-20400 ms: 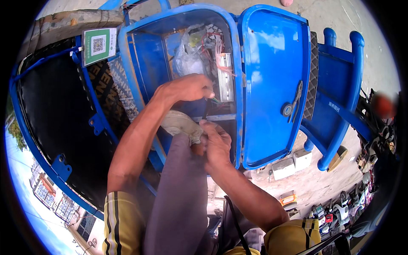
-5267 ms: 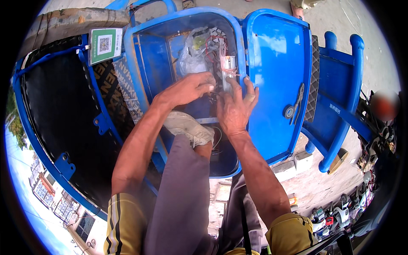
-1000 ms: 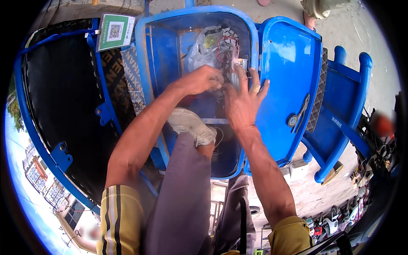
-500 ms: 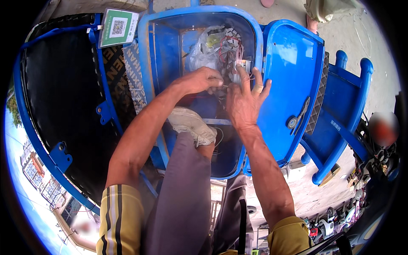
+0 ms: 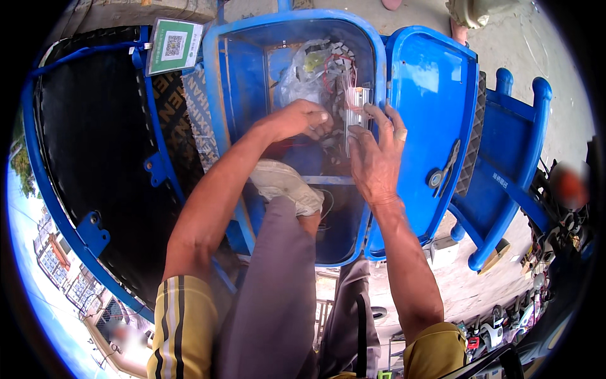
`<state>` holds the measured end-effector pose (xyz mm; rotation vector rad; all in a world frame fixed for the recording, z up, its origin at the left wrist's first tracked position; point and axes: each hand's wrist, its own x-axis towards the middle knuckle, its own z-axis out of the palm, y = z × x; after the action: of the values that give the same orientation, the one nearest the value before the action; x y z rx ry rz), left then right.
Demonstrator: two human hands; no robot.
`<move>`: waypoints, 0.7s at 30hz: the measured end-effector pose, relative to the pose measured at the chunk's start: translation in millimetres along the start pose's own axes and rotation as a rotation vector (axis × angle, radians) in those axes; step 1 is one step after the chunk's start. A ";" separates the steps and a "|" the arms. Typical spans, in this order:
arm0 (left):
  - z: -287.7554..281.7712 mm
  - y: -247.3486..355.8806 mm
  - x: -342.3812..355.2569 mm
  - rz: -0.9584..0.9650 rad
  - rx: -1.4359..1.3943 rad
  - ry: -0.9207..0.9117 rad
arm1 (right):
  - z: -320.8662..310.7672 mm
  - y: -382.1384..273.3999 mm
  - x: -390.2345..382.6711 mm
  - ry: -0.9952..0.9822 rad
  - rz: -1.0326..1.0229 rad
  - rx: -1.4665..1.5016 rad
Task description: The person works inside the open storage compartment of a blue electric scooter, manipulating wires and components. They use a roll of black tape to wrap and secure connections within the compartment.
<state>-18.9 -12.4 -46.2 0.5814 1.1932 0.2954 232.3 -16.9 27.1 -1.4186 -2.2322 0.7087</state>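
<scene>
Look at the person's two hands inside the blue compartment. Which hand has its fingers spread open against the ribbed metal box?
The right hand: its fingers fan out over the ribbed metal box. The left hand is curled, knuckles up, among the wires.

A blue metal compartment (image 5: pixel 237 95) stood open, its blue lid (image 5: pixel 435 114) swung out to the right. Inside lay a clear plastic bag (image 5: pixel 297 76), a tangle of red and white wires (image 5: pixel 334 66) and a silver finned box (image 5: pixel 355 107) against the right wall. A blue crossbar (image 5: pixel 331 180) ran across the lower part, with a dark hollow beneath it
</scene>
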 end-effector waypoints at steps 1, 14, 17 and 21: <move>-1.7 -0.8 -0.4 0.002 0.015 0.000 | -15.7 4.3 -5.0 0.033 0.014 0.067; 1.1 4.8 -3.2 0.120 0.517 0.017 | -121.3 129.9 -143.3 -0.020 0.541 -0.258; 8.9 29.8 -19.7 0.101 0.573 0.151 | -115.5 143.1 -145.6 -0.082 0.609 -0.206; 7.4 43.7 -28.0 0.205 0.515 0.306 | -93.1 158.7 -151.5 -0.137 0.510 -0.272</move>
<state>-18.2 7.1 2.4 1.1423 1.5197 0.2553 459.9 -79.9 -5.3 -2.1777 -2.1395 0.6892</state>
